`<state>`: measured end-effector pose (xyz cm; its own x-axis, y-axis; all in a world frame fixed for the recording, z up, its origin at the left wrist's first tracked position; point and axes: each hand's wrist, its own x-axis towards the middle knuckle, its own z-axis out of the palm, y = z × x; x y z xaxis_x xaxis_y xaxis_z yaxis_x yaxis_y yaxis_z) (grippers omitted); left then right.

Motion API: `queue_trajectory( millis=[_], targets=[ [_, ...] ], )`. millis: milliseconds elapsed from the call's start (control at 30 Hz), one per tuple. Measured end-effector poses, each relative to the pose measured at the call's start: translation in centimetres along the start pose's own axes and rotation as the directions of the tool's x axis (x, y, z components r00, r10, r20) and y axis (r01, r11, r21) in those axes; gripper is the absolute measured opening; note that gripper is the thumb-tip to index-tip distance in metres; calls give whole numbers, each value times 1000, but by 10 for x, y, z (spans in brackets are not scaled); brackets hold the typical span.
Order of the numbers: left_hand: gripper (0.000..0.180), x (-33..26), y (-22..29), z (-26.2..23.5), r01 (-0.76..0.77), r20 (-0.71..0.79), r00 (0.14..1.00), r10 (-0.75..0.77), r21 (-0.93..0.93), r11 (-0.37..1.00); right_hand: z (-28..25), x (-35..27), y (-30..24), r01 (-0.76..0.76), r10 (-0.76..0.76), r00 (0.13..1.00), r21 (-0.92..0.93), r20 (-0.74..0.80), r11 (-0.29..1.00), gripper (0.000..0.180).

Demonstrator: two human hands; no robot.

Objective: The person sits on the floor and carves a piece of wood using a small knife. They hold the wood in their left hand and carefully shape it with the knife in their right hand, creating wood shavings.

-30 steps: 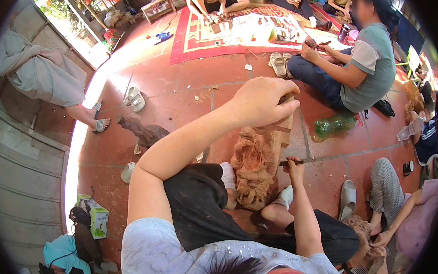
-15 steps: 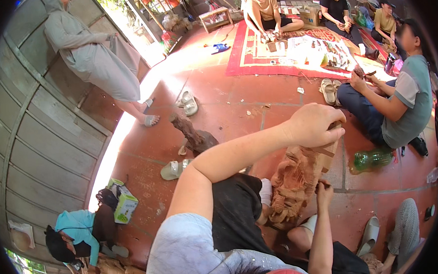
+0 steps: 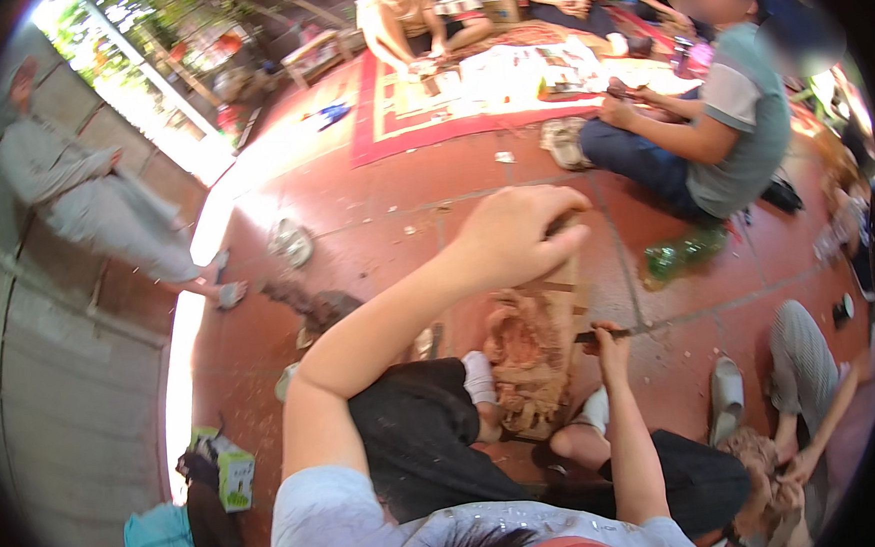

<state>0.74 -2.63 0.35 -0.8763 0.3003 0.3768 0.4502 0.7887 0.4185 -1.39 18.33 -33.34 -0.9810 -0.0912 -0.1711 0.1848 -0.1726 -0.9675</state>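
Note:
A carved wooden block [image 3: 525, 340] stands tilted between my legs, with rough, deeply cut relief on its face and a flat plain side. My left hand [image 3: 525, 233] is above its upper end, fingers curled but apart, with nothing visible between them. Whether its underside touches the wood is hard to see. Beside the block's right edge, my right hand [image 3: 612, 348] is closed around a slim dark hand tool [image 3: 587, 338], perhaps a chisel, its tip toward the wood. Wood chips lie on the tiles around.
A dark gnarled piece of wood [image 3: 311, 306] lies to the left. A green plastic bottle [image 3: 685, 255] is at the right. One person [image 3: 749, 124] sits beyond it; another works close by at lower right. A red rug [image 3: 374, 137] with tools and seated people spreads at the back.
The view has swung, shifting the surroundings left. My left hand seems to have loosened from the block's top end. My right hand has turned, and its dark tool now shows.

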Motion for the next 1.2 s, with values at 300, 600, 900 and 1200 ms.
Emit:
queue_trajectory(
  millis=[300, 600, 900, 1200],
  targets=[
    [31, 6, 6, 1, 65, 53, 997, -62, -64, 996, -2, 8, 4, -71, 67, 997, -120, -35, 990, 17],
    [32, 8, 6, 4, 61, 65, 996, -56, -82, 995, -2, 9, 4, -83, 78, 996, -112, -50, 990, 18],
    [32, 2, -5, 3, 17, 17, 1000, -17, -26, 1000, 0, 20, 9, -48, 63, 996, -199, 66, 979, 24],
    [30, -3, -5, 7, -17, -62, 998, 13, -61, 998, -8, 39, 24, -8, 32, 995, -250, 92, 968, 21]
  ],
)
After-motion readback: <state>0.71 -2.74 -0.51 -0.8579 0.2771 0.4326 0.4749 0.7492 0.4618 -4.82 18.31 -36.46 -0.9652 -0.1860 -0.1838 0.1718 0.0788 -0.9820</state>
